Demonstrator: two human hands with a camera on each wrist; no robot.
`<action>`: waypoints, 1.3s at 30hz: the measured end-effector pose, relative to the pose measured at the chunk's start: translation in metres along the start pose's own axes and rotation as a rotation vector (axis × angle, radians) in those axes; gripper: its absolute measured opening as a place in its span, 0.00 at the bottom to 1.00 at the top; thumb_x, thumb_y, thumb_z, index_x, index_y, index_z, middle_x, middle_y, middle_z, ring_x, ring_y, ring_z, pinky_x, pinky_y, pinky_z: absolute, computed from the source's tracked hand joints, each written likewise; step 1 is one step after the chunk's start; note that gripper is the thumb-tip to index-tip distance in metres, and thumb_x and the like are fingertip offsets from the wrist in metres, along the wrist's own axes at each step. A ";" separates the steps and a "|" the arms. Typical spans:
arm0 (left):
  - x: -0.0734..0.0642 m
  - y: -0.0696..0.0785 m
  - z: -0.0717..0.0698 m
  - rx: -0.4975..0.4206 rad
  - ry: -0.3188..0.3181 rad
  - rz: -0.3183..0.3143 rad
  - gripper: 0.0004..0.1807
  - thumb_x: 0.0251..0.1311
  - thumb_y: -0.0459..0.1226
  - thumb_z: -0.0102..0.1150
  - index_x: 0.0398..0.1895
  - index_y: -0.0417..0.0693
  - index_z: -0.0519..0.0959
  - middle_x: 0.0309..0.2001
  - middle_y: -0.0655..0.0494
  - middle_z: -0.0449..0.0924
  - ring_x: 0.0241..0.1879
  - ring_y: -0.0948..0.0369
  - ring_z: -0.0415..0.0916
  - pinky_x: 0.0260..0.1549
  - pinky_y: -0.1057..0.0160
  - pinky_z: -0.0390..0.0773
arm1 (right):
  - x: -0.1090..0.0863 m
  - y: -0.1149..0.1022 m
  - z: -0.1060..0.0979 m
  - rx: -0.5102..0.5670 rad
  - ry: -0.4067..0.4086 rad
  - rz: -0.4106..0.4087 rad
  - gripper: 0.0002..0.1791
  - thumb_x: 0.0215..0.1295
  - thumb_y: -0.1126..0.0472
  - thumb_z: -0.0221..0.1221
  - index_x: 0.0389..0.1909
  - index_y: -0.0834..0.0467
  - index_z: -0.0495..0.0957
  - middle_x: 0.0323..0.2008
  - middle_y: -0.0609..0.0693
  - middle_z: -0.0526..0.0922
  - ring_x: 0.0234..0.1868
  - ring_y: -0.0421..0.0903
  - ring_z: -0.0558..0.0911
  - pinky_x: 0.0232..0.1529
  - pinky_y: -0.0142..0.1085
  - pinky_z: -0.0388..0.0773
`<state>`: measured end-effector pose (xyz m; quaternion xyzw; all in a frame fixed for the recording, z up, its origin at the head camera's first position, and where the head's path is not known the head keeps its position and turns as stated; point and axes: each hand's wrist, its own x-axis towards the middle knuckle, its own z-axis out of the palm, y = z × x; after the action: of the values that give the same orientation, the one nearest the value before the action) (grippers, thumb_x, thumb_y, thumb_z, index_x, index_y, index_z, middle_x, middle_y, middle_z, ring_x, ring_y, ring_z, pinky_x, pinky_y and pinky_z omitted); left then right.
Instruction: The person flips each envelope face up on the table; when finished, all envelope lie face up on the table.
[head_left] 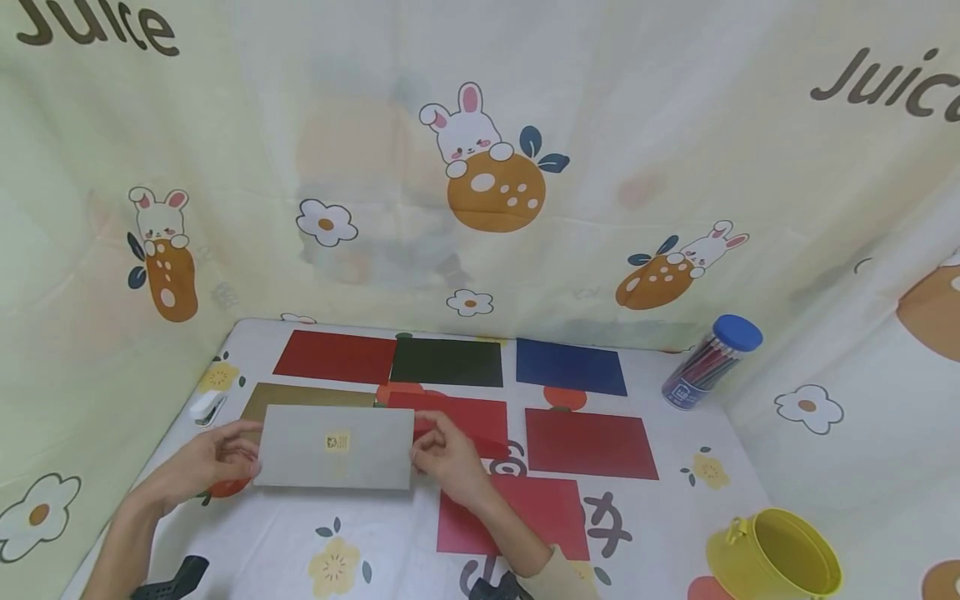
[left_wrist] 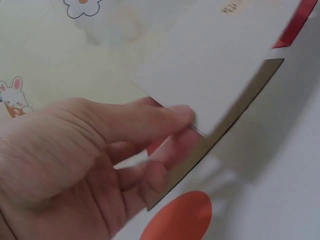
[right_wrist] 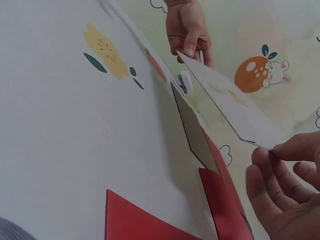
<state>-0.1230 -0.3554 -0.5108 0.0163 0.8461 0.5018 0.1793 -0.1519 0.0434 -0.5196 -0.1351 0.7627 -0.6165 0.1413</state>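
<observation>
A pale grey rectangular card (head_left: 300, 446) with a small gold printed mark is held up over the table between both hands. At its left edge, my left hand (head_left: 198, 467) pinches it between thumb and fingers. The right hand (head_left: 450, 457) pinches the opposite edge, its other fingers loosely bent. In the right wrist view the card (right_wrist: 225, 107) hangs clear above an olive card (right_wrist: 192, 130) on the table. From the head view, the grey card covers most of that olive card. A bright red card (head_left: 465, 412) lies just behind the right hand, and a pinkish-red card (head_left: 525, 508) lies partly under the right forearm.
Along the back lie a dark red card (head_left: 333, 357), a dark green card (head_left: 447, 363) and a blue card (head_left: 570, 367). Another red card (head_left: 591, 443) lies right of centre. A blue-lidded pencil tub (head_left: 705, 367), a yellow bucket (head_left: 735, 554) and a white stapler (head_left: 207, 407) stand near the edges.
</observation>
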 end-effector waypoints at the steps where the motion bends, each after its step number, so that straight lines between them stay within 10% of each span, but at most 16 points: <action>1: 0.000 -0.001 0.000 -0.003 -0.020 0.000 0.43 0.61 0.39 0.68 0.75 0.39 0.57 0.51 0.42 0.81 0.45 0.54 0.82 0.42 0.63 0.82 | 0.000 0.001 0.000 -0.013 -0.016 0.004 0.32 0.66 0.56 0.66 0.69 0.39 0.67 0.38 0.48 0.84 0.37 0.47 0.86 0.41 0.34 0.83; 10: -0.003 -0.007 -0.001 -0.065 -0.154 -0.020 0.50 0.62 0.34 0.66 0.81 0.51 0.45 0.47 0.42 0.79 0.41 0.52 0.79 0.36 0.60 0.78 | 0.000 0.009 0.006 -0.091 -0.105 0.051 0.38 0.64 0.56 0.67 0.73 0.44 0.62 0.37 0.46 0.83 0.36 0.44 0.85 0.39 0.34 0.82; 39: 0.002 -0.023 0.008 -0.034 -0.145 0.023 0.24 0.65 0.34 0.64 0.62 0.35 0.71 0.41 0.44 0.79 0.35 0.53 0.81 0.32 0.64 0.81 | 0.000 0.023 0.011 -0.103 -0.200 0.094 0.16 0.67 0.60 0.65 0.53 0.58 0.77 0.29 0.52 0.86 0.25 0.47 0.88 0.31 0.36 0.85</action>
<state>-0.1189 -0.3598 -0.5344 0.0595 0.8220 0.5155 0.2348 -0.1485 0.0384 -0.5438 -0.1672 0.7810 -0.5525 0.2383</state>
